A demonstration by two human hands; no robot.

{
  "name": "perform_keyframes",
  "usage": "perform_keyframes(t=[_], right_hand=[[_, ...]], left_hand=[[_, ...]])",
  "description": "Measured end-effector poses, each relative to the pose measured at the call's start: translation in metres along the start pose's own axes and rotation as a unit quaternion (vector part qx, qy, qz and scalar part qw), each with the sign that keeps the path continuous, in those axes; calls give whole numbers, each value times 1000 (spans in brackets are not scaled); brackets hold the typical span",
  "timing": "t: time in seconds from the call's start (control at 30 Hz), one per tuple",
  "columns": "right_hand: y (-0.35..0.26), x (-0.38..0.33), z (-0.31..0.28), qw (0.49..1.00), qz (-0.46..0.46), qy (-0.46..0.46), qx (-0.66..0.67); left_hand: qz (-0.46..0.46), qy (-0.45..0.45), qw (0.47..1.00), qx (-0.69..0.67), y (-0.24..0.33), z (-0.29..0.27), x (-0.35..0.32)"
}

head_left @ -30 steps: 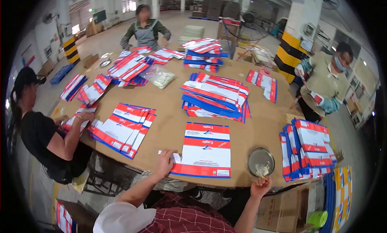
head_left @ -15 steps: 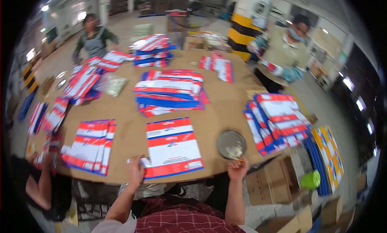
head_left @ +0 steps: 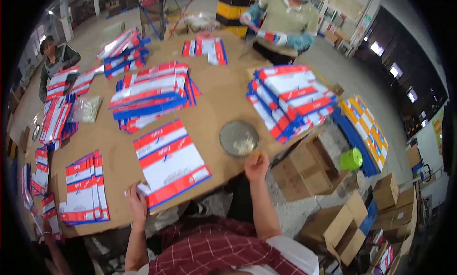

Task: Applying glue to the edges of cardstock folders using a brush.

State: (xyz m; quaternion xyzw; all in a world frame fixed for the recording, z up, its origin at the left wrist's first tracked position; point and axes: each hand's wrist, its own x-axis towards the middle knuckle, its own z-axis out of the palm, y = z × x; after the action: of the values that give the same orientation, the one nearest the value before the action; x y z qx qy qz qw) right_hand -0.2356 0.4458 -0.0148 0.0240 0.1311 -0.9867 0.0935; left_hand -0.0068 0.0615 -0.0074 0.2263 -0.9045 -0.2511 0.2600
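A flat red, white and blue printed paper bag (head_left: 171, 163) lies on the brown table before me. My left hand (head_left: 136, 202) is closed at its lower left corner, pinching a small white flap (head_left: 143, 188) there. Just off the near rim of a round dark dish (head_left: 226, 142), my right hand (head_left: 257, 167) is closed, fingers pressed together at something small and brownish that I cannot make out. Pale paste-like lumps (head_left: 244, 145) lie in the dish.
Stacks of similar bags stand at the middle (head_left: 147, 91), the right (head_left: 290, 101) and the left (head_left: 85, 189). A co-worker (head_left: 285, 22) stands across the table, another person (head_left: 57, 60) at the far left. Cardboard boxes (head_left: 304, 170) sit below the right edge.
The view has swung to the right, so the table and stacks sit further left. My left hand stays at the bag's corner, my right hand by the dish.
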Motion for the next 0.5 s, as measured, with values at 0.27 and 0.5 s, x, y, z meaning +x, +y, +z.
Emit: perform_keyframes(t=[0.27,0.5], right_hand=[[-32,-1,64,818,-284,96,-491],[-50,-19,106,728,-420,-8,-542]], left_hand=[[-2,-4,1000,-1,-10,11,7],[-30,-20,999,-32,-11,7,0]])
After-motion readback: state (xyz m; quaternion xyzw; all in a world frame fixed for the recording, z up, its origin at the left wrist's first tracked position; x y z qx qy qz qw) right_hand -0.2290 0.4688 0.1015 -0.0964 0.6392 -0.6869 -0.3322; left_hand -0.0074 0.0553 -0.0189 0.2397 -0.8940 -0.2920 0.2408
